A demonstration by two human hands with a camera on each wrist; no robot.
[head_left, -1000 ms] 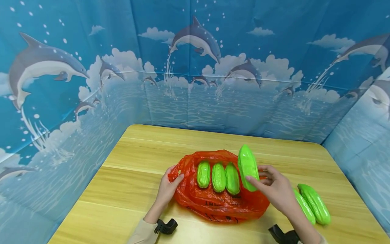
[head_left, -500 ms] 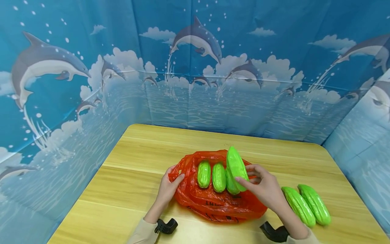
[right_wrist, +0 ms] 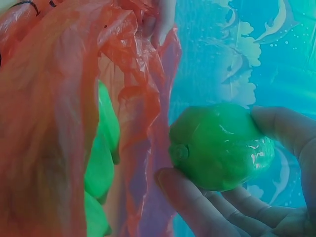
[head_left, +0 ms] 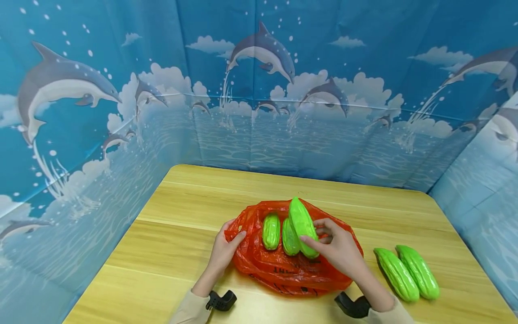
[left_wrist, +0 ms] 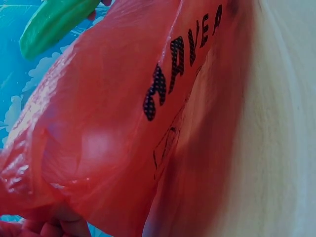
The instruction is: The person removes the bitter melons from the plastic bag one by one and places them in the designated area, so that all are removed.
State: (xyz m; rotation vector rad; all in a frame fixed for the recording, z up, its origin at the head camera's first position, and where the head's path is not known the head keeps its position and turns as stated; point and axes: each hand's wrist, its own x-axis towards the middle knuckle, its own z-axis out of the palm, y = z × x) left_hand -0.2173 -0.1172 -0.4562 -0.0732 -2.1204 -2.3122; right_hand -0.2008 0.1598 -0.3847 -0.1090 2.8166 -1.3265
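A red plastic bag [head_left: 283,275] with black lettering lies open on the table. My left hand [head_left: 224,248] pinches its left rim, thumb inside; some of those fingers show in the left wrist view. My right hand [head_left: 341,250] holds a bright green, ridged bitter melon [head_left: 301,225] over the bag's mouth between thumb and fingers, tilted with its pointed end up. In the right wrist view this melon [right_wrist: 222,148] shows its stubby stem end. Inside the bag lie more melons, one at the left [head_left: 271,231] and one partly covered [head_left: 289,239]. The third is mostly hidden behind the held melon.
Two more bitter melons, the nearer one [head_left: 396,274] and the farther one [head_left: 418,272], lie side by side on the wooden table [head_left: 182,211] to the right. A blue dolphin-print curtain [head_left: 251,144] stands behind the table and along its sides.
My right hand has carried the bitter melon leftward and slightly lower over the bag, covering the third melon inside. Both melons at the right are now uncovered. The left hand stays at the rim.
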